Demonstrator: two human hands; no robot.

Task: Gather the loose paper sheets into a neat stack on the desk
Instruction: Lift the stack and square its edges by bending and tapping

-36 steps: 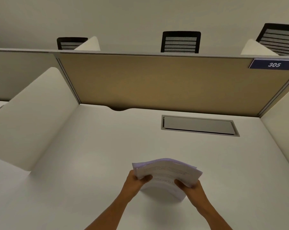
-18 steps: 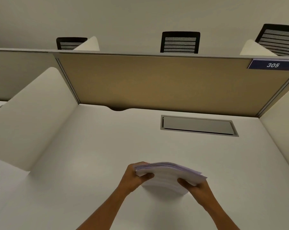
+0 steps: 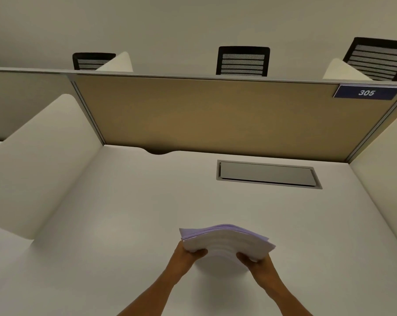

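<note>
A thick stack of white paper sheets (image 3: 227,244) stands on its lower edge on the white desk (image 3: 124,224), near the front middle, bowed and leaning away from me. My left hand (image 3: 188,255) grips its left side. My right hand (image 3: 254,262) grips its right side. The upper edges of the sheets fan out slightly and look pale violet. The printed face of the sheets is turned too flat to read.
A grey cable hatch (image 3: 267,174) is set into the desk at the back right. A tan partition (image 3: 204,115) with a blue "305" sign (image 3: 366,92) closes the back; white side dividers (image 3: 33,160) flank the desk. Black chairs (image 3: 243,61) stand beyond.
The stack has tipped further away from me, so its printed face no longer shows. Both hands kept their grip and shifted slightly down and to the right.
</note>
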